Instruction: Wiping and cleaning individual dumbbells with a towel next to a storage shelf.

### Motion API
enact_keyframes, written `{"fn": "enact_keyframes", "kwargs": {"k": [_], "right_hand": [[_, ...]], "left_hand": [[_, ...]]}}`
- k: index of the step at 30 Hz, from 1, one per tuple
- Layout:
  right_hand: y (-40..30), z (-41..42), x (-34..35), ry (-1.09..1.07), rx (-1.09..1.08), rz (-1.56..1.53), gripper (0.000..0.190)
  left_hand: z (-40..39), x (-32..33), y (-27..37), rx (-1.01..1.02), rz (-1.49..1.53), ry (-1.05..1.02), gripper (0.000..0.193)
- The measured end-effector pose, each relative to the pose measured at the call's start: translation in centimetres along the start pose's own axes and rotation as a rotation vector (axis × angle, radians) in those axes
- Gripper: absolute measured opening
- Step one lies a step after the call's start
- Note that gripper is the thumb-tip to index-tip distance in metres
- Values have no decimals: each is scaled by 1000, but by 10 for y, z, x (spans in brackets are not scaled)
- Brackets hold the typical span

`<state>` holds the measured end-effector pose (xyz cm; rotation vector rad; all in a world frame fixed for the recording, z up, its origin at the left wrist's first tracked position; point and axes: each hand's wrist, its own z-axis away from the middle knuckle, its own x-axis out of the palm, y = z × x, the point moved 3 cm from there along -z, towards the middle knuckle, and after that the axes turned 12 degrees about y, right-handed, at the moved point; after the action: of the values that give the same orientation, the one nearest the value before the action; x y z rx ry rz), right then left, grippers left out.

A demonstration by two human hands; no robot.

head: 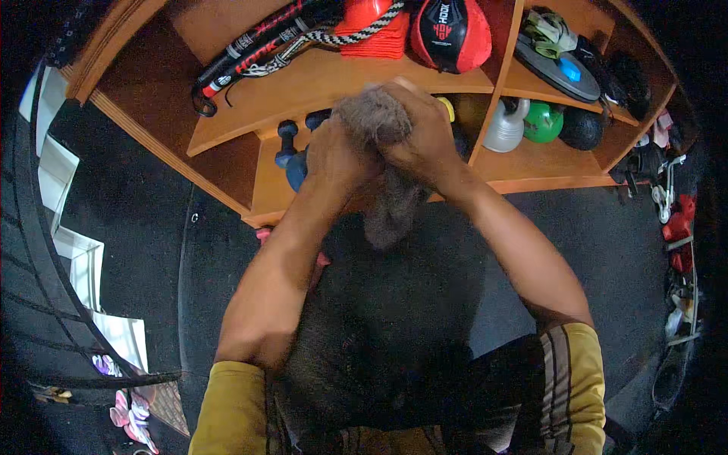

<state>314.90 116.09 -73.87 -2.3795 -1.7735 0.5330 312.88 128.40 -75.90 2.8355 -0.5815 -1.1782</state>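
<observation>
A crumpled grey cloth point(372, 111) is bunched between my two hands, held out in front of the wooden shelf unit. My left hand point(340, 152) grips it from the left, and my right hand point(424, 133) closes around it from the right. A loose end of the cloth point(392, 213) hangs below them. Some blur softens the hands, and most of the fingers are hidden by the bunched fabric. Behind my left hand, blue dumbbells point(287, 142) sit on the lower shelf. The middle shelf board point(267, 105) passes behind both hands.
The upper shelf holds a black roll point(261, 48), a black-and-white rope point(364, 35), a red ribbed stack point(372, 48) and a red-black punching ball point(449, 37). Rightward are a silver kettlebell point(505, 129), a green ball-shaped weight point(543, 120) and a grey disc point(557, 71). Shoes point(135, 418) lie lower left.
</observation>
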Motion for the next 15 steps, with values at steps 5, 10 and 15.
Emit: {"fn": "enact_keyframes", "kwargs": {"k": [5,10,15], "right_hand": [[19,-21,-2,-126,571,-221,34],[37,-14,0,46,906,-630,44],[15,22,11,235,897,-415,45]], "left_hand": [[-5,-8,18,-263,25,-209,32],[-4,-9,23,-259,227,-119,37],[-1,12,-14,-779,375,-45,39]]}}
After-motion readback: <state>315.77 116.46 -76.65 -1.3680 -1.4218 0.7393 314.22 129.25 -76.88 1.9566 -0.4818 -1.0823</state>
